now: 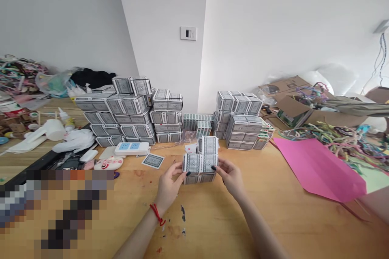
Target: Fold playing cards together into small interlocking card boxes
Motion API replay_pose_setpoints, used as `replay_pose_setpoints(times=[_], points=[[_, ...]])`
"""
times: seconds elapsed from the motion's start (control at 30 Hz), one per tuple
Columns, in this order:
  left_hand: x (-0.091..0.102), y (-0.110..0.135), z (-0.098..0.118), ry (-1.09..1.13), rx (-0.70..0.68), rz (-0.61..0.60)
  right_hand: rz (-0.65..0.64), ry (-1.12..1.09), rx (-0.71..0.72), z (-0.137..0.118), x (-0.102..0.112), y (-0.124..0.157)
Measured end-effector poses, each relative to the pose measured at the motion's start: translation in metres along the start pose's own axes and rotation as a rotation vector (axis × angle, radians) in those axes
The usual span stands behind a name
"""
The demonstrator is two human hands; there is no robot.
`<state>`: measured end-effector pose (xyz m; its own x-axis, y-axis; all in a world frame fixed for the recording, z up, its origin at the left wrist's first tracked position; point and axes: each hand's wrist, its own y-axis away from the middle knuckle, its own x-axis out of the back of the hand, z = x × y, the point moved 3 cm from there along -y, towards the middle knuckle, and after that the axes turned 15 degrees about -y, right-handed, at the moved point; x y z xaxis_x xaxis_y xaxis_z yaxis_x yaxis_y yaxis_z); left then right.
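Observation:
A block built of playing cards (pixel 194 164), with grey patterned backs outward, stands on the table in front of me; a smaller card cube rises at its upper right. My left hand (pixel 170 184) grips the block's left side, thumb on the front face. From the right, my right hand (pixel 230 177) pinches the other side, dark-nailed thumb on the front. The fingers behind the block are partly hidden. Just left of it lies a loose playing card (pixel 153 160), back up. Some face-up cards (pixel 191 148) show behind the block.
Stacked card blocks stand at the back left (pixel 130 119) and back right (pixel 243 123), with small card boxes (pixel 203 127) between them. A white power strip (pixel 132 148) is at left. Pink paper (pixel 319 168) and tangled cords (pixel 334 137) lie at right.

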<state>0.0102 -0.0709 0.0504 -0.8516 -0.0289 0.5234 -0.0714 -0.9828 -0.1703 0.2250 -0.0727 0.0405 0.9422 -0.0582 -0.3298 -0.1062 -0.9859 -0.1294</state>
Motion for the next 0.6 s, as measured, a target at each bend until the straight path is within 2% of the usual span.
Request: replay_pose_setpoints(times=[0.17,0.6], points=[[-0.001,0.002,0.003,-0.006,-0.003,-0.015,0.022,0.012,-0.004,-0.001,0.002,0.0],[0.004,0.002,0.013,-0.093,-0.126,-0.012,0.0,0.034,0.001,0.006,0.005,-0.002]])
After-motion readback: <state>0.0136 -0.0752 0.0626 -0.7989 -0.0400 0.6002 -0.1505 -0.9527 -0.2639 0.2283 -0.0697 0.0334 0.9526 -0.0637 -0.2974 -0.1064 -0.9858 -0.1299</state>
